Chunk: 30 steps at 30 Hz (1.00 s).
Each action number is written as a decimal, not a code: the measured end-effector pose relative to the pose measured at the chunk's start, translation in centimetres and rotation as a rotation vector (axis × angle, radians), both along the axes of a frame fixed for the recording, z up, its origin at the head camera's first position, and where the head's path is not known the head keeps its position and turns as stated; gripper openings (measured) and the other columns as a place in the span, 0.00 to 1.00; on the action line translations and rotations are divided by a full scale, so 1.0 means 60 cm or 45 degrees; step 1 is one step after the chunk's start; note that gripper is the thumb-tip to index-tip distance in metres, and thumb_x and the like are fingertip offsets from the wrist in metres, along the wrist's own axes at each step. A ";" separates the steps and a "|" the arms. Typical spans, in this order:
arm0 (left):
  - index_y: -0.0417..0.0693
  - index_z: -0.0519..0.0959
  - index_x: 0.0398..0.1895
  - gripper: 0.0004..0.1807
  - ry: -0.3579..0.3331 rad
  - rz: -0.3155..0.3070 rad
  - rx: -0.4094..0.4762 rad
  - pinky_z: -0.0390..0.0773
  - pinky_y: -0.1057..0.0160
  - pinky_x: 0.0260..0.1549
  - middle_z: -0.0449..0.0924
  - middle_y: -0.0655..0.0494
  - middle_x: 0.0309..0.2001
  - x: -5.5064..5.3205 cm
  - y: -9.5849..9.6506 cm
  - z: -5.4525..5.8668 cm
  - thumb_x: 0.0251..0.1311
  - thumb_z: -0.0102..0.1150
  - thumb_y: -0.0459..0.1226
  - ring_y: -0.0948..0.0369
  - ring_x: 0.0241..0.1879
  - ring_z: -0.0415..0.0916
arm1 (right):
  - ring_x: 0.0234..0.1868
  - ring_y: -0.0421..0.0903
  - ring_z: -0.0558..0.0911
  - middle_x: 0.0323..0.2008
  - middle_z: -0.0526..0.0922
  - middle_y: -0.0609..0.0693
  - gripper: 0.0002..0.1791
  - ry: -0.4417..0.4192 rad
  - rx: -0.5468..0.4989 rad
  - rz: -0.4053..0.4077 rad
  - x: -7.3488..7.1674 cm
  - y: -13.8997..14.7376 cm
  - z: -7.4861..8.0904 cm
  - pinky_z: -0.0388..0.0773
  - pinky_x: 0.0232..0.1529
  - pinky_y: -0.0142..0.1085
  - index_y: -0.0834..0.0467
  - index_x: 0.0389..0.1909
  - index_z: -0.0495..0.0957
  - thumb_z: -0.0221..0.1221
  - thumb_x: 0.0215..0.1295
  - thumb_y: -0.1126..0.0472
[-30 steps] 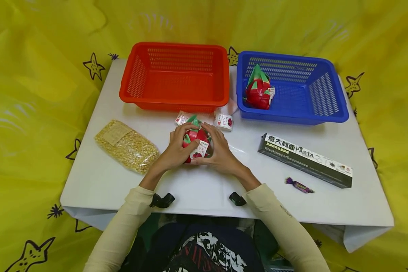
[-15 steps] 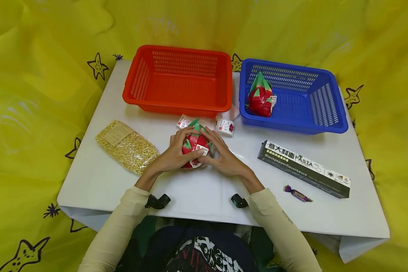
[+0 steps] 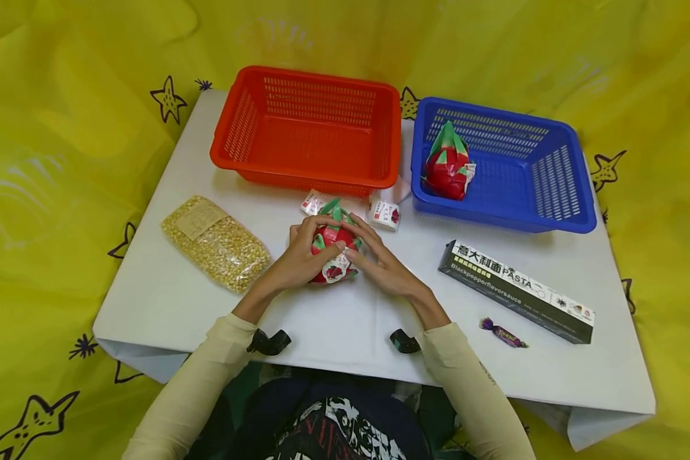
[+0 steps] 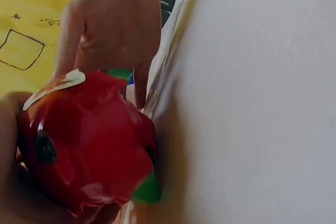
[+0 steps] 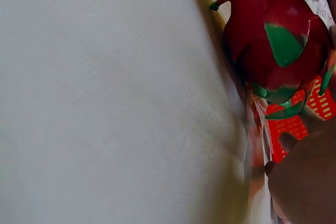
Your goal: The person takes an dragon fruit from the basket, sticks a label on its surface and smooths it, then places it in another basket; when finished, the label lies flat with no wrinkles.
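Note:
A red dragon fruit (image 3: 324,246) with green scales, shiny like plastic, stands upright on the table between both hands. A white label (image 3: 335,268) with a fruit picture is on its near side. My left hand (image 3: 299,259) holds the left side, its fingers curved over the top and its thumb on the label. On the other side my right hand (image 3: 388,271) touches the top with its fingers, and its thumb presses at the label. The left wrist view shows the dragon fruit (image 4: 94,140) from below; the right wrist view shows its side (image 5: 278,30).
Behind are a red basket (image 3: 316,176) and a blue basket (image 3: 494,214) with another dragon fruit (image 3: 448,169). Rolls of labels (image 3: 384,214) lie just beyond the hands. A bag of corn kernels (image 3: 215,243) lies left; a pasta box (image 3: 517,291) and purple candy (image 3: 503,333) lie right.
My right thumb has moved from under the label's lower edge up to its right side. Both hands stay around the dragon fruit. The head view has shifted slightly.

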<state>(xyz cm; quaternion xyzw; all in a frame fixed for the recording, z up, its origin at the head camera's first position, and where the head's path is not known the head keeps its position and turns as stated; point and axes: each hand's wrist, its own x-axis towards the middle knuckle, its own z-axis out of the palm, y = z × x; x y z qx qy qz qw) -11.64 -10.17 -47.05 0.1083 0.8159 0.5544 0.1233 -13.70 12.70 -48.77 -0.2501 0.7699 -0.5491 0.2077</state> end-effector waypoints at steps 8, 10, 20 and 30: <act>0.58 0.69 0.69 0.35 -0.026 0.105 -0.037 0.73 0.45 0.55 0.64 0.52 0.72 0.002 0.009 0.000 0.62 0.72 0.51 0.49 0.66 0.53 | 0.87 0.50 0.38 0.87 0.40 0.48 0.30 -0.052 -0.024 0.023 0.000 0.002 0.003 0.36 0.81 0.65 0.52 0.84 0.58 0.41 0.86 0.56; 0.56 0.70 0.68 0.33 -0.010 0.135 -0.005 0.74 0.45 0.55 0.66 0.51 0.70 0.002 0.015 -0.001 0.63 0.72 0.49 0.49 0.66 0.54 | 0.87 0.50 0.37 0.87 0.39 0.47 0.30 -0.067 -0.017 0.042 -0.001 0.006 0.006 0.35 0.81 0.66 0.53 0.85 0.57 0.41 0.86 0.56; 0.54 0.74 0.65 0.22 0.104 0.219 0.015 0.68 0.46 0.55 0.72 0.52 0.67 0.004 0.024 -0.007 0.70 0.61 0.46 0.48 0.64 0.56 | 0.87 0.46 0.38 0.87 0.42 0.39 0.37 -0.109 0.007 0.008 -0.003 0.007 0.014 0.37 0.78 0.72 0.38 0.84 0.59 0.60 0.78 0.50; 0.58 0.67 0.72 0.25 0.004 0.012 0.022 0.68 0.40 0.62 0.63 0.50 0.73 0.004 -0.005 -0.007 0.78 0.55 0.52 0.47 0.68 0.49 | 0.87 0.48 0.39 0.87 0.43 0.44 0.29 -0.062 -0.065 -0.023 0.003 0.001 -0.006 0.37 0.81 0.67 0.47 0.84 0.60 0.45 0.86 0.53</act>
